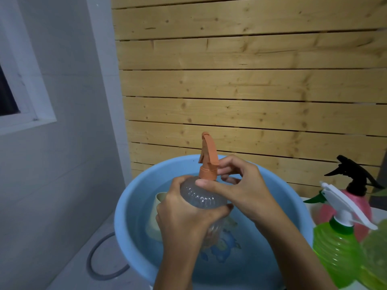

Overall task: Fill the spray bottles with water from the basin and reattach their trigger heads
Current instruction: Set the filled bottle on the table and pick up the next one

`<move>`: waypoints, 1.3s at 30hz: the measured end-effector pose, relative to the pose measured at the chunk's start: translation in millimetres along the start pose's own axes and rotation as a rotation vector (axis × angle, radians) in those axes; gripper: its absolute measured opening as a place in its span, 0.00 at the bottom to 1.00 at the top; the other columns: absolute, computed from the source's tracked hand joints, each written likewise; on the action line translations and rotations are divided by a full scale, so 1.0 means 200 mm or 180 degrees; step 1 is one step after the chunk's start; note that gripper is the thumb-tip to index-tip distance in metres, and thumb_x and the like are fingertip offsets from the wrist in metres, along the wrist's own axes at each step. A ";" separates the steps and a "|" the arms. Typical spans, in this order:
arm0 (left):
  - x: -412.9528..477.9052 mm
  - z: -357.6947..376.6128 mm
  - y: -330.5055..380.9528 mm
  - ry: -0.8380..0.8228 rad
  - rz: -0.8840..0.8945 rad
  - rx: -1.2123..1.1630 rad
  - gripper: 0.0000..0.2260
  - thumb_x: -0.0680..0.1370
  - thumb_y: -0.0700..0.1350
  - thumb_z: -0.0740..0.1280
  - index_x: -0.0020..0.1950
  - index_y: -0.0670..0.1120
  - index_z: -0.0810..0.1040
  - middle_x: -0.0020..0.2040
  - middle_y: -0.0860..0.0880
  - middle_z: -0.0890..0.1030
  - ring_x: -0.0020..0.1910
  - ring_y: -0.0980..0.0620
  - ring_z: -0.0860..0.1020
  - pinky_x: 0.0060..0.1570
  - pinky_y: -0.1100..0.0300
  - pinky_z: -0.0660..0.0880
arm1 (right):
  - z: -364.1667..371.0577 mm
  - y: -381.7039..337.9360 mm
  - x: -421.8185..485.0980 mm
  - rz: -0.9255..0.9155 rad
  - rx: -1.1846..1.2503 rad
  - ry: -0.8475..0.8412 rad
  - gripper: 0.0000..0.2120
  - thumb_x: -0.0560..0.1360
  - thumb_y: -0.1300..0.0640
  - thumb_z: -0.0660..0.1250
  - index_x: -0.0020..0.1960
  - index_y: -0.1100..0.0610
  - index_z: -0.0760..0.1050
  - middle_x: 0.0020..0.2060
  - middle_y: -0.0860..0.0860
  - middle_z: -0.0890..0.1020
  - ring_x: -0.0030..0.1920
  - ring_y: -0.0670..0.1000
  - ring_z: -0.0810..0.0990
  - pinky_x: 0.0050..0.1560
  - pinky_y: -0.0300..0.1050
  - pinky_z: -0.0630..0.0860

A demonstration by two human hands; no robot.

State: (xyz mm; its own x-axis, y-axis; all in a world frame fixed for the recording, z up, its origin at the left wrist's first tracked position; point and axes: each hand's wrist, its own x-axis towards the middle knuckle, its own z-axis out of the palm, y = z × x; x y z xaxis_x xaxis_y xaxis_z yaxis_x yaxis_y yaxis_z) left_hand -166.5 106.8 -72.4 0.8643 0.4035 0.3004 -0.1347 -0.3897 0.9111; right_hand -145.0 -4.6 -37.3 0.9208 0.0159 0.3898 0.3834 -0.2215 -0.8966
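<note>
Closest to us are our two forearms coming up from the bottom edge, both hands busy on one bottle. Our left hand (pixel 184 214) is wrapped round the belly of the clear ribbed plastic spray bottle (pixel 202 195), fingers curled tight on it, holding it upright over the round light-blue plastic basin (pixel 129 206). Our right hand (pixel 243 189) is at the neck: thumb on the bottle's shoulder, fingers curled round the collar of the orange plastic trigger head (pixel 208 160), which sits on the neck with its nozzle pointing away from us. We can't tell how far the collar is screwed down. The basin has water in it, a cartoon print on its bottom, and a beige plastic cup (pixel 156 214) sitting in the water, partly hidden behind our left hand. Off to the right, just beside the basin, are a green ribbed spray bottle with a white trigger head (pixel 335 245) and, behind it, a pink spray bottle with a black trigger head (pixel 356 204). A pale wooden slat wall (pixel 251 80) runs behind everything, and a grey hose loop (pixel 92 262) lies on the floor to the left.
</note>
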 end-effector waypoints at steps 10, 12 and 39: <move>0.00 0.00 -0.01 0.0008 0.0064 -0.0063 0.32 0.49 0.56 0.82 0.49 0.57 0.76 0.39 0.61 0.80 0.42 0.63 0.78 0.42 0.65 0.73 | -0.03 0.02 0.00 -0.0073 0.0419 -0.0092 0.14 0.61 0.61 0.79 0.37 0.58 0.75 0.42 0.51 0.86 0.47 0.48 0.84 0.44 0.48 0.73; 0.00 0.00 0.00 -0.0048 0.0114 0.0048 0.32 0.49 0.56 0.82 0.51 0.57 0.76 0.40 0.61 0.80 0.43 0.61 0.78 0.44 0.63 0.75 | -0.03 0.02 0.01 0.0044 0.0436 0.0085 0.18 0.57 0.62 0.82 0.37 0.57 0.73 0.36 0.48 0.85 0.39 0.44 0.82 0.41 0.42 0.74; 0.01 -0.01 0.00 -0.0045 0.0008 0.0038 0.30 0.51 0.54 0.81 0.49 0.57 0.74 0.38 0.63 0.76 0.36 0.67 0.71 0.41 0.63 0.68 | 0.01 0.00 -0.04 -0.0186 -0.1093 0.0359 0.13 0.63 0.39 0.75 0.44 0.44 0.82 0.41 0.40 0.82 0.47 0.38 0.73 0.43 0.28 0.65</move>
State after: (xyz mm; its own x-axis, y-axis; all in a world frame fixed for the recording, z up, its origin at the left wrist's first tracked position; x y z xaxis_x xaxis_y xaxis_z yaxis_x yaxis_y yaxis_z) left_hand -166.2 108.8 -70.9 0.8707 0.3909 0.2985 -0.1310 -0.4006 0.9068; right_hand -151.5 -2.4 -40.0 0.8769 -0.0652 0.4762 0.3710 -0.5382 -0.7568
